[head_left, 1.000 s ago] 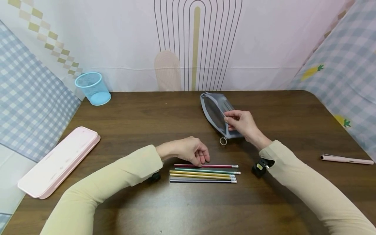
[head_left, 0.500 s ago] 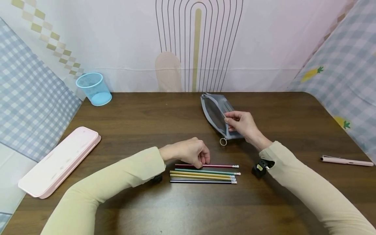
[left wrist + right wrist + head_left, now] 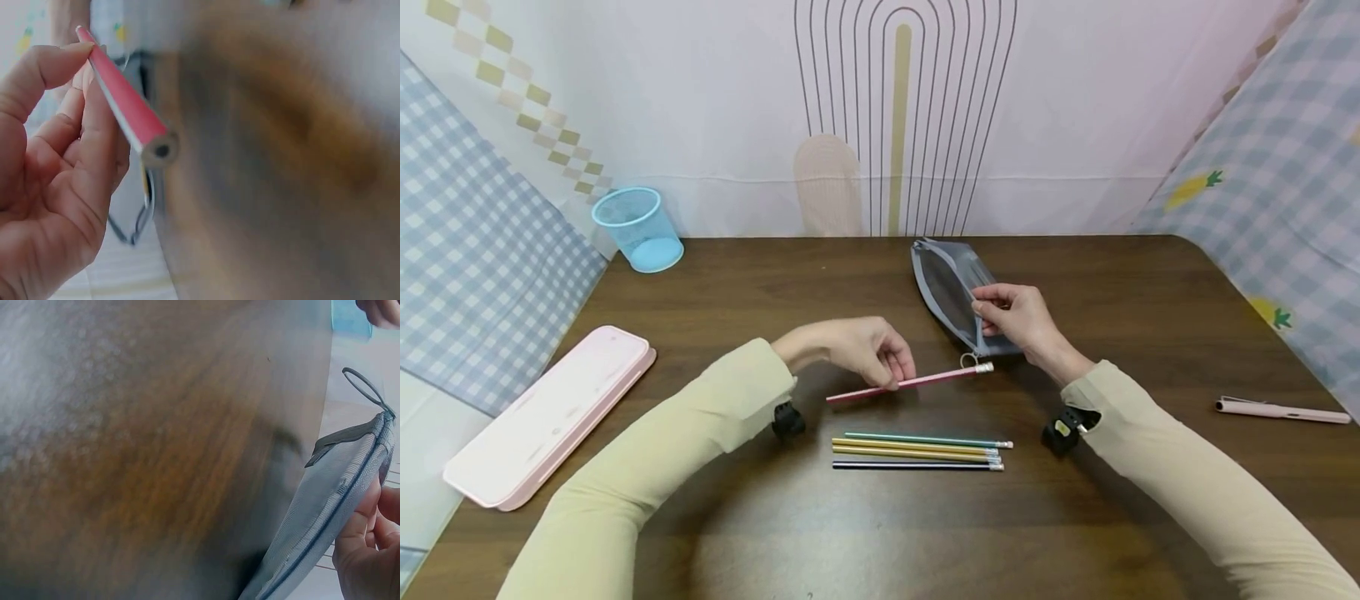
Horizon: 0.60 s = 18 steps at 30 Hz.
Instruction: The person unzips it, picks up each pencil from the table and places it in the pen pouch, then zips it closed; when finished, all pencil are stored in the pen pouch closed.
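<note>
Between thumb and fingers my left hand [image 3: 863, 348] pinches a red pencil [image 3: 936, 378] with a white eraser end, held above the table. In the left wrist view the pencil [image 3: 128, 97] points its blunt, unsharpened end at the camera. My right hand [image 3: 1018, 317] grips the near edge of a grey mesh zip pouch [image 3: 955, 287], whose mouth gapes. The pouch's ring pull sits just behind the pencil's eraser end. Nearer me lie a green pencil [image 3: 925, 438], two gold pencils [image 3: 910, 448] and a black pencil [image 3: 910, 465], side by side.
A pink case [image 3: 550, 417] lies at the left table edge. At the back left stands a blue mesh pen cup [image 3: 638, 229]. A pale pink pen [image 3: 1281, 409] rests on the right of the brown table [image 3: 820, 542]. Patterned cloth hangs behind and at the sides.
My left hand has picked up the red pencil from the row and moved it up and away from me, toward the pouch. The right hand and pouch have stayed in place.
</note>
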Each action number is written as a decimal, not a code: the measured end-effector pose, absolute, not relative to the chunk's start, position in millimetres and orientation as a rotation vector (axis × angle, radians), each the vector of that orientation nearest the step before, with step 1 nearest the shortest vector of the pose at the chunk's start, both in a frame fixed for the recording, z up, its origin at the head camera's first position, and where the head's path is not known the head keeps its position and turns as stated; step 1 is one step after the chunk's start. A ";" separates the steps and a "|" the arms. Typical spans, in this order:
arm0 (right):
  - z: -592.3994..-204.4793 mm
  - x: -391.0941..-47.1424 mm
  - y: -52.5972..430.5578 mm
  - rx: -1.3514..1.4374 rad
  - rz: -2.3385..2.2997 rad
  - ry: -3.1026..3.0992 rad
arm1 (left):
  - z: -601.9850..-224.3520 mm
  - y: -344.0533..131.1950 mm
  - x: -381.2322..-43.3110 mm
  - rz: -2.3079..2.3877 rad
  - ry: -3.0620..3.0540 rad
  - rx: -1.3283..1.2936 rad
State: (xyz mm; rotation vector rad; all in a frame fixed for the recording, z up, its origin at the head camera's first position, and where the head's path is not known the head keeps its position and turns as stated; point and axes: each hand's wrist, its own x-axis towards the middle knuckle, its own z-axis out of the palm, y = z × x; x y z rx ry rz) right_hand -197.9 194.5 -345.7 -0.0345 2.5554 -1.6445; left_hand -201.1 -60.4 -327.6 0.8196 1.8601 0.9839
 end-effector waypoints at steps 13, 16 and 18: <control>-346.0 -197.8 193.6 -0.043 -1.665 2.549 | -345.2 -54.4 -240.2 1.430 1.826 0.285; -346.3 -197.7 192.8 -0.047 -1.669 2.539 | -349.6 -39.1 -245.5 1.607 1.758 0.158; -346.1 -198.1 192.3 -0.049 -1.663 2.542 | -352.1 -28.3 -248.4 1.722 1.693 0.067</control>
